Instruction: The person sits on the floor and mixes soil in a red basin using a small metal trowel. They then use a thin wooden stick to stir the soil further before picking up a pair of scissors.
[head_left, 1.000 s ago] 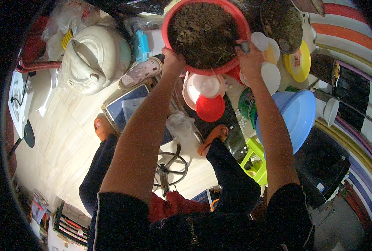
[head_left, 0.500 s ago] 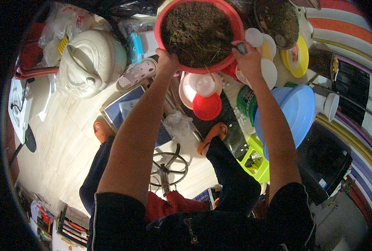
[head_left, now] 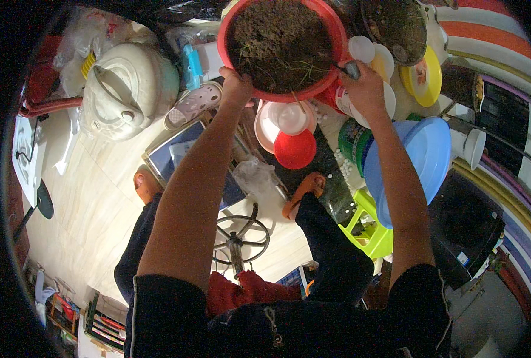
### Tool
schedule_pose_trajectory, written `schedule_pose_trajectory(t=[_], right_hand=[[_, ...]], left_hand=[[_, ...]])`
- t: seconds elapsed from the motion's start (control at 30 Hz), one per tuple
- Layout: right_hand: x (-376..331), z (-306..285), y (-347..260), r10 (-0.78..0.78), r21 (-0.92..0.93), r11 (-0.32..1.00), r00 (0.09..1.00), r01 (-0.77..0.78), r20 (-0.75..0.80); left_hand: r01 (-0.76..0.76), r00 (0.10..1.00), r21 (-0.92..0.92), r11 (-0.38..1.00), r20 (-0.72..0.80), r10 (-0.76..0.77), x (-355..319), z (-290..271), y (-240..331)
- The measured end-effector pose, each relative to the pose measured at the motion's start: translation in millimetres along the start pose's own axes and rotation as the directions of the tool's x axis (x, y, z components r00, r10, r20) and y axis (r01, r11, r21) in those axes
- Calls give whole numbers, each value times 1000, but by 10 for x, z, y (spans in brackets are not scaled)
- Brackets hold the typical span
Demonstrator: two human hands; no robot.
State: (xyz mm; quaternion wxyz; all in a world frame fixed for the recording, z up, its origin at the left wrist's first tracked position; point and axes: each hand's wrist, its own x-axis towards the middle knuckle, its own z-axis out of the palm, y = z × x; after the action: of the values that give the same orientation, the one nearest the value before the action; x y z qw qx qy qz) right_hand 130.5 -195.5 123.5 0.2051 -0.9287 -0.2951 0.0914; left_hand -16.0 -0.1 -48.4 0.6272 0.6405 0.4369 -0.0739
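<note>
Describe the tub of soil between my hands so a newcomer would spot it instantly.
Start at the big blue basin on the right, then look up and left. Between the left hand and the right hand is a round red tub of brown soil with thin plant strands. Its red rim sets it apart from the dark pot of soil to its right.
</note>
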Motion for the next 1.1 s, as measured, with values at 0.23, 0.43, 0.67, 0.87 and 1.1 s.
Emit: schedule_pose_trajectory(t=[0.23, 0.43, 0.67, 0.87, 1.1], right_hand=[[722, -521, 172, -264, -408, 839, 925, 360, 273], [1184, -597, 176, -342, -470, 737, 867, 486, 361], [1350, -130, -414, -110, -451, 717, 726, 531, 679], [1401, 198, -273, 74, -428, 857, 754, 286, 653], [1138, 169, -103, -212, -436, 610, 666, 662, 715]], left_hand=[[-11, 1000, -39, 999, 16, 12, -89, -28, 121], [164, 986, -234, 958, 11, -166, -269, -48, 414], [183, 983, -214, 959, 23, -183, -232, -51, 378], [225, 973, -205, 953, -1, -230, -244, -50, 350], [270, 961, -240, 933, 5, -277, -235, -107, 373]])
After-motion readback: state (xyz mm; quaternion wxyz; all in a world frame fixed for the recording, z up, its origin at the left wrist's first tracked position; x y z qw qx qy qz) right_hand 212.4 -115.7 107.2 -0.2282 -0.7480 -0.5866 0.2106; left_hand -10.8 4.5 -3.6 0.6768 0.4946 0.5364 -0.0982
